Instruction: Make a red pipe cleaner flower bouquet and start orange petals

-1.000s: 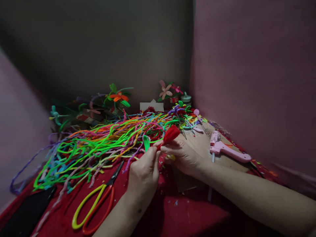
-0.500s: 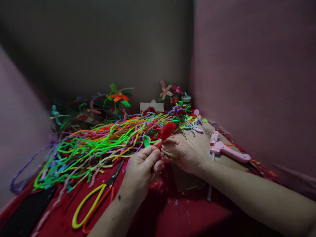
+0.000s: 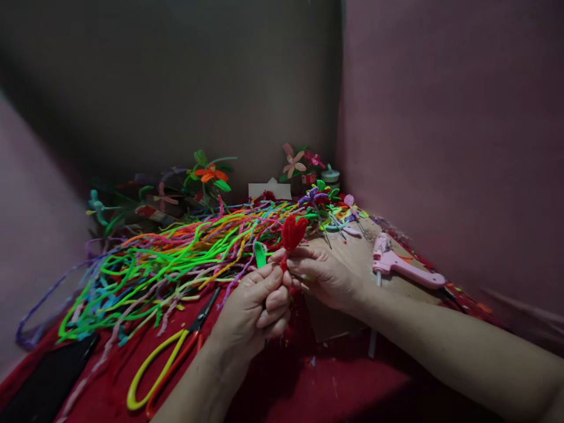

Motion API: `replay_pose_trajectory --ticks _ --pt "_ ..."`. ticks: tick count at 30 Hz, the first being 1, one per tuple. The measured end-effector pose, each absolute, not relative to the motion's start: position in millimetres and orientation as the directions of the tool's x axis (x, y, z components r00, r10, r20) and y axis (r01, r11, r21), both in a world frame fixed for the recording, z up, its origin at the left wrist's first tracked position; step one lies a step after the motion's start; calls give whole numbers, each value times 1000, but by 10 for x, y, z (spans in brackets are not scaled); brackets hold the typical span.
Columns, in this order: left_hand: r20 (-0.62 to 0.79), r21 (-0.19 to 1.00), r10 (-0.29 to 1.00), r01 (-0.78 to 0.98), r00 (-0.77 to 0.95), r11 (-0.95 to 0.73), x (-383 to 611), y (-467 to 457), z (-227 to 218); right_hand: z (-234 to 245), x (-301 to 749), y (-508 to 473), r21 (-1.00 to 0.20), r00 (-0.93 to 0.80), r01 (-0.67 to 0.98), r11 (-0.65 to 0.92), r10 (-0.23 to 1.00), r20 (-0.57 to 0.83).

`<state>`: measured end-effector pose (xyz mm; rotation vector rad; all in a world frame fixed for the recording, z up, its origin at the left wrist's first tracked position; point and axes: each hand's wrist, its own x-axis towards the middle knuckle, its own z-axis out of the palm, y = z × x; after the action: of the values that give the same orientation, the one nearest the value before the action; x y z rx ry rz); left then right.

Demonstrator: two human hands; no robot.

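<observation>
Upright between my two hands stands a red pipe-cleaner flower (image 3: 294,233) with looped petals. My left hand (image 3: 264,296) is closed, its thumb and forefinger pinching the flower's base from the left. From the right, the fingertips of my right hand (image 3: 324,273) are also closed on the base, just under the petals. A green pipe-cleaner leaf (image 3: 259,254) shows just above my left fingers; what it joins to is hidden. The fingers cover the lower end of the flower.
Many coloured pipe cleaners (image 3: 176,247) lie heaped behind my hands. Scissors (image 3: 176,352) with yellow and orange handles lie at left, near a black flat object (image 3: 48,382). A pink glue gun (image 3: 405,267) rests on cardboard (image 3: 335,320) at right. Finished flowers (image 3: 211,174) stand at the back.
The red flower has turned and now stands more upright, with several petals showing. Both hands stay at its base; the fingers of my right hand have shifted slightly.
</observation>
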<state>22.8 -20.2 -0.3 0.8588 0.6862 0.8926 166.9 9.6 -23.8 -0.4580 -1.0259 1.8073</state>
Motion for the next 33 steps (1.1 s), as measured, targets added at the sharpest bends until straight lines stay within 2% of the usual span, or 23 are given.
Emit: replay_pose_trajectory --ticks 6,10,13,15,17,26,33 --pt "-172 881 878 -328 447 340 247 -198 18 -282 1680 123 -835 -430 -541 -100 886 172" --pt "-161 949 933 -208 322 236 305 -231 30 -327 1662 150 -835 -394 -542 -91 905 158" --pt "9 1000 987 5 158 -10 345 -250 8 -315 1643 139 -831 -349 -547 -96 929 123" --pt "166 968 982 175 96 -180 351 -248 -23 -295 1633 123 -828 -335 -552 -96 935 114" --pt "259 915 963 299 79 -271 341 -236 -59 -282 1628 111 -835 -327 -543 -88 938 114" --pt "328 790 934 500 144 -354 287 -220 -85 -327 1638 108 -865 -340 -497 -71 933 118" --pt "278 836 942 436 187 -333 267 -248 -66 -359 1624 107 -851 -369 -510 -127 925 84"
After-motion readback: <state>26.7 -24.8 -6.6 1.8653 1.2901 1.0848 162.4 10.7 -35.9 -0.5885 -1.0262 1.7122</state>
